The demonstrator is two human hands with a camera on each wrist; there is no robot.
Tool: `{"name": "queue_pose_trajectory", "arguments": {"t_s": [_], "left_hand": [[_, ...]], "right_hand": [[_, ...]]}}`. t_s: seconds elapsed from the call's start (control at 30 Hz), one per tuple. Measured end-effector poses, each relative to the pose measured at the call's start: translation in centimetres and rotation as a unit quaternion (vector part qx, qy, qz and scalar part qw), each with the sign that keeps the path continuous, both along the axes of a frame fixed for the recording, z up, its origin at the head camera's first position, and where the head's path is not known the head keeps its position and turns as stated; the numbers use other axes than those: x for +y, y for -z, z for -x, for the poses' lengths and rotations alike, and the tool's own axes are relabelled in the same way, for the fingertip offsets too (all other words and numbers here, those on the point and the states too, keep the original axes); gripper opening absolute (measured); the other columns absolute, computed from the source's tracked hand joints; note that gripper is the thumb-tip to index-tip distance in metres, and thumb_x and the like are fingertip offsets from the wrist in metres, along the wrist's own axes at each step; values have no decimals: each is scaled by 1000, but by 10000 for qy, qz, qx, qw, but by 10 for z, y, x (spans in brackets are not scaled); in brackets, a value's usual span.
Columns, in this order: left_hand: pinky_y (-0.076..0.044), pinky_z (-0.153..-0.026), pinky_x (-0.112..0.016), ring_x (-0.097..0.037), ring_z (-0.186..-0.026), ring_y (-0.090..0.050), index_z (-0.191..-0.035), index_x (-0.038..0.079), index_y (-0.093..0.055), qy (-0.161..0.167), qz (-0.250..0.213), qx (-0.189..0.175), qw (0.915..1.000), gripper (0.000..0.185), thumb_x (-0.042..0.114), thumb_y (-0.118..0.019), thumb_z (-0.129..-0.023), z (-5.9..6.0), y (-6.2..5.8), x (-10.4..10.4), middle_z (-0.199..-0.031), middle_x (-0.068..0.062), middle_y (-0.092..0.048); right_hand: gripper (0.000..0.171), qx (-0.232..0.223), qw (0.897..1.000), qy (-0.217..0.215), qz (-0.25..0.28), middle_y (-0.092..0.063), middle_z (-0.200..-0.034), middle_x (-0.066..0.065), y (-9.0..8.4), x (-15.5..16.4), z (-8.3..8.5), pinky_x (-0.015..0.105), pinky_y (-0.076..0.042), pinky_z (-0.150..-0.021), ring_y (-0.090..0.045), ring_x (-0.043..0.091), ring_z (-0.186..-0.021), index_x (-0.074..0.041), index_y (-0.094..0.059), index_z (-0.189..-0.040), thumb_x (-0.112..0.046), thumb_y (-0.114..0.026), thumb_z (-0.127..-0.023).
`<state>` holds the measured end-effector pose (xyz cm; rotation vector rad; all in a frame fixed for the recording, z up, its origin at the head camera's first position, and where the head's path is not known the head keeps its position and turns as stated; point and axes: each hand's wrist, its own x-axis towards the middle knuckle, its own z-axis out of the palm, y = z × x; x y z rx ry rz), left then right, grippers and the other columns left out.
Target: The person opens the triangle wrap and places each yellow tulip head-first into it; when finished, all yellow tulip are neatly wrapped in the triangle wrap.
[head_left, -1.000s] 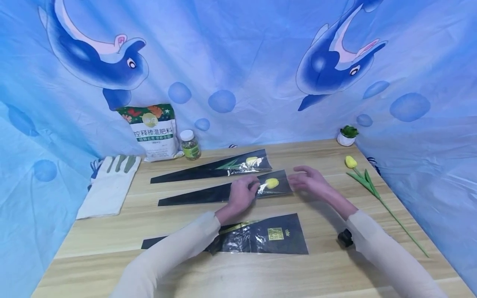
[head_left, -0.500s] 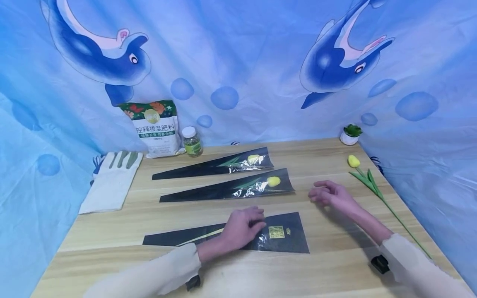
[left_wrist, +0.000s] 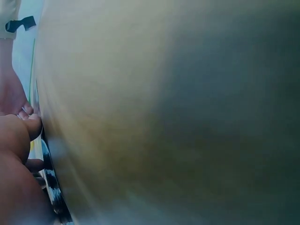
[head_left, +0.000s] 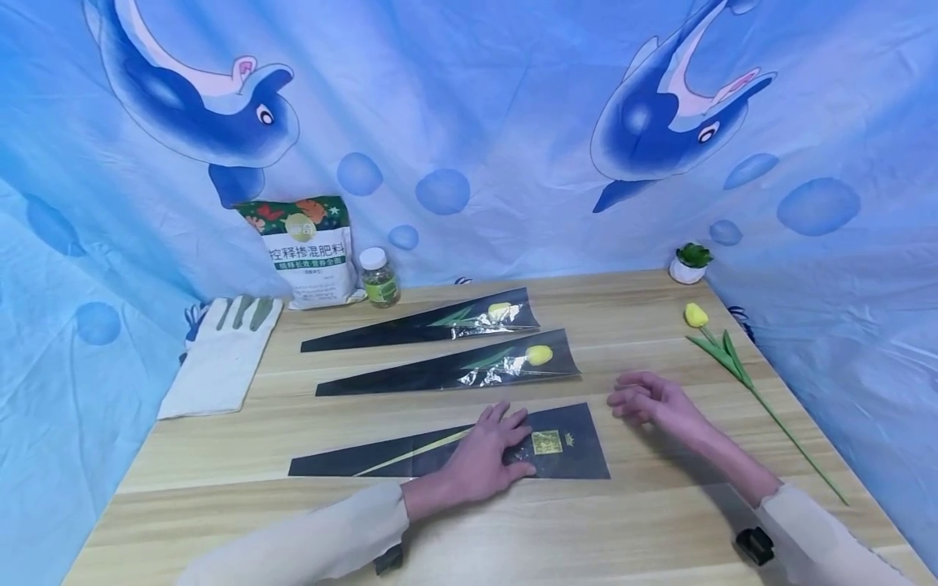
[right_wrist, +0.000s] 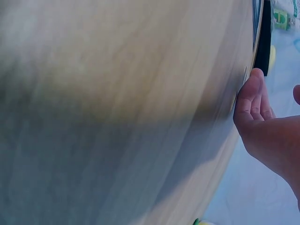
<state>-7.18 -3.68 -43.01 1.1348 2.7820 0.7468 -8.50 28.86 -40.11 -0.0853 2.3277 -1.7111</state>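
Note:
In the head view my left hand [head_left: 484, 456] lies spread over the nearest black flower sleeve [head_left: 572, 456], which has a gold printed square near its wide end. The fingers rest on the sleeve and cover its middle. My right hand [head_left: 663, 407] hovers right of the sleeves, loosely curled with nothing in it; the right wrist view shows this hand [right_wrist: 262, 112] too. Farther back lie two more black sleeves, the middle one [head_left: 396, 380] and the far one [head_left: 381, 332], each with a yellow tulip inside. A loose yellow tulip [head_left: 740, 378] lies at the right.
At the back left stand a fertilizer bag [head_left: 315, 264] and a lidded jar [head_left: 379, 281]. White gloves [head_left: 212, 374] lie at the left edge of the wooden table [head_left: 586, 537]. A small potted succulent [head_left: 689, 264] sits at the back right corner.
My left hand has left the middle sleeve, come toward me and settled on the nearest one, which has shifted slightly away from me. My right hand has drawn back to the right.

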Motion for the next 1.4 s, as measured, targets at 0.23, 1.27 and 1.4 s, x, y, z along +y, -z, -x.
{"name": "queue_pose_trajectory", "arguments": {"t_s": [0.23,1.27,1.4], "left_hand": [[-18,-119,-51,-37,-146,-27,-143,-2,-51,-155,-262,-366,9989,69,34,-75,-89,4,3,7,-153,-15,-42],[-24,-117,-54,-38,-141,-36,-131,0,-63,-458,-367,18,9983,44,24,-69,-95,3,8,15,-145,-14,-52],[-27,-115,-53,-39,-139,-39,-128,0,-65,-521,-479,136,9974,40,21,-69,-94,4,8,16,-142,-13,-55]], "right_hand": [[47,-42,10000,-37,-25,-65,-119,27,3,-5,-2,35,-58,-80,-68,31,-97,15,-39,-139,-9,-54,-101],[47,-82,9999,-95,-68,-65,-121,25,3,-8,-5,36,-57,-79,-68,32,-99,13,-40,-140,-12,-53,-102],[49,-92,9999,-121,-62,-65,-121,25,1,-10,-5,36,-57,-81,-68,31,-100,13,-39,-141,-13,-54,-102]]}}
